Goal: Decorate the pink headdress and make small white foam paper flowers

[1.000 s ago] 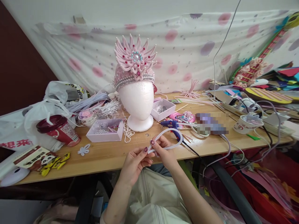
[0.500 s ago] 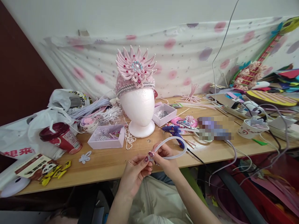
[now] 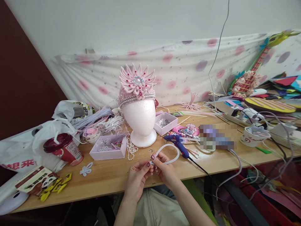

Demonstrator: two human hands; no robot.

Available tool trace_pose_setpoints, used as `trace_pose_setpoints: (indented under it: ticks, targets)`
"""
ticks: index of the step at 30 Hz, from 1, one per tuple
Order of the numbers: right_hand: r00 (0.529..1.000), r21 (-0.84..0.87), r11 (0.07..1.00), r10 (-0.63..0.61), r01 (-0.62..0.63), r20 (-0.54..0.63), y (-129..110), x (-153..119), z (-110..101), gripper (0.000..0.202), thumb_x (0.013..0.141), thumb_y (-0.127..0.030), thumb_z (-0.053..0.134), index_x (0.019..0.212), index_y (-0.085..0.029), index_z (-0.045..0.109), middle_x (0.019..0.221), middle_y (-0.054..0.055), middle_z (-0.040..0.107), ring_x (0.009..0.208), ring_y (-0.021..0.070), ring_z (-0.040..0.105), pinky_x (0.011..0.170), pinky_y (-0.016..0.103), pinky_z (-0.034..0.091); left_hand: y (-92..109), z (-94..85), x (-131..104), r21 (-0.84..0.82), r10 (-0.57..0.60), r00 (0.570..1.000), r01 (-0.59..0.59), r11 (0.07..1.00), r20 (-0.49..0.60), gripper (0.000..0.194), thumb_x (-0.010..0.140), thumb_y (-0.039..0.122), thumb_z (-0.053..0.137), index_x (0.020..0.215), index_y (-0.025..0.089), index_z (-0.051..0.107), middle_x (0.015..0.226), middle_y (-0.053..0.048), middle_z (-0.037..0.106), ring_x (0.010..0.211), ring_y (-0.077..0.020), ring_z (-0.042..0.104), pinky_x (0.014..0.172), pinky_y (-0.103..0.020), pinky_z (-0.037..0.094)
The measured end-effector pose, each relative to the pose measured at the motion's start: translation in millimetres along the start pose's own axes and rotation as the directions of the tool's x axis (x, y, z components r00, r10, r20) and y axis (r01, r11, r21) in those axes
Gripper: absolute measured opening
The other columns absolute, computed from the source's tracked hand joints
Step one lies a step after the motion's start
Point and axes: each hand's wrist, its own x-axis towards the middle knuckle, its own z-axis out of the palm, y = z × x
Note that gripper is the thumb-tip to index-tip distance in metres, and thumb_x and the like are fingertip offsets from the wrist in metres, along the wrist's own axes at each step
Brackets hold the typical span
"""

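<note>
A white pipe cleaner (image 3: 178,152) is bent into a loop above the table's front edge. My left hand (image 3: 136,177) pinches its joined ends between thumb and fingers. Right beside it, my right hand (image 3: 166,171) grips the same loop near those ends, with the rounded part sticking out to the right. The fingers partly hide where the ends meet. Behind the hands stands a white foam head (image 3: 139,119) wearing a pink crown (image 3: 138,81) with pearls and red gems. A small white looped flower piece (image 3: 86,169) lies on the table to the left.
A blue glue gun (image 3: 180,146) lies just beyond the loop, its cord running off the front edge. Lilac boxes (image 3: 108,154) of beads flank the foam head. A red cup (image 3: 63,149) and candy packets (image 3: 50,188) are at left; a paper cup (image 3: 254,138) and cables are at right.
The view has tilted up a little, so the table sits lower in the picture. The loop has swung slightly toward the left and flatter; both hands keep their pinch on it.
</note>
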Motion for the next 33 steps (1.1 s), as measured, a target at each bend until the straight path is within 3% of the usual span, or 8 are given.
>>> trace_pose_setpoints:
  ticks: [10, 17, 23, 27, 33]
  targets:
    - [0.997, 0.020, 1.000, -0.026, 0.024, 0.071, 0.9, -2.5, -1.5, 0.046, 0.062, -0.047, 0.087, 0.076, -0.016, 0.057, 0.055, -0.006, 0.052, 0.047, 0.0040, 0.044, 0.045, 0.016, 0.030, 0.2, -4.0, 2.9, 0.042, -0.096, 0.991, 0.093, 0.995, 0.091, 0.039, 0.043, 0.033, 0.095, 0.066, 0.010, 0.073, 0.057, -0.003, 0.068, 0.049, -0.0072, 0.058, 0.048, -0.016, 0.051]
    - [0.996, 0.055, 0.997, -0.049, 0.045, 0.078, 0.9, -2.3, -3.8, 0.045, 0.064, -0.044, 0.088, 0.076, -0.016, 0.054, 0.057, -0.006, 0.053, 0.047, 0.0037, 0.045, 0.047, 0.015, 0.032, -4.6, 0.9, 0.0, 0.141, 0.034, 0.998, -0.040, 0.989, 0.049, 0.046, 0.046, 0.044, 0.092, 0.068, 0.010, 0.071, 0.058, -0.003, 0.068, 0.046, -0.0070, 0.057, 0.044, -0.016, 0.049]
    - [0.978, 0.103, 0.995, -0.018, -0.004, 0.210, 6.1, -1.3, -10.1, 0.041, 0.068, -0.041, 0.085, 0.077, -0.017, 0.053, 0.052, -0.006, 0.052, 0.040, 0.0056, 0.044, 0.041, 0.017, 0.029, -9.5, -11.4, 6.0, 0.343, -0.066, 0.949, -0.045, 0.938, 0.308, 0.055, 0.061, 0.065, 0.077, 0.064, 0.013, 0.062, 0.048, 0.000, 0.059, 0.034, -0.0086, 0.052, 0.035, -0.019, 0.042]
    - [0.973, 0.178, 0.983, 0.000, -0.042, 0.230, 9.0, 2.0, -12.4, 0.041, 0.064, -0.037, 0.088, 0.075, -0.016, 0.054, 0.051, -0.007, 0.048, 0.044, 0.0039, 0.043, 0.044, 0.015, 0.028, -17.8, -12.4, 6.7, 0.381, 0.039, 0.934, -0.183, 0.906, 0.356, 0.055, 0.070, 0.070, 0.067, 0.067, 0.016, 0.058, 0.043, 0.002, 0.055, 0.031, -0.0068, 0.046, 0.036, -0.017, 0.035]
    - [0.983, 0.183, 0.982, 0.004, -0.038, 0.181, 10.2, 1.4, -8.3, 0.041, 0.061, -0.038, 0.090, 0.074, -0.016, 0.058, 0.052, -0.006, 0.049, 0.044, 0.0041, 0.041, 0.045, 0.016, 0.029, -25.1, -2.1, -2.4, 0.422, 0.210, 0.942, -0.307, 0.853, 0.262, 0.055, 0.073, 0.070, 0.063, 0.063, 0.017, 0.054, 0.038, 0.006, 0.046, 0.031, -0.0046, 0.040, 0.037, -0.016, 0.030]
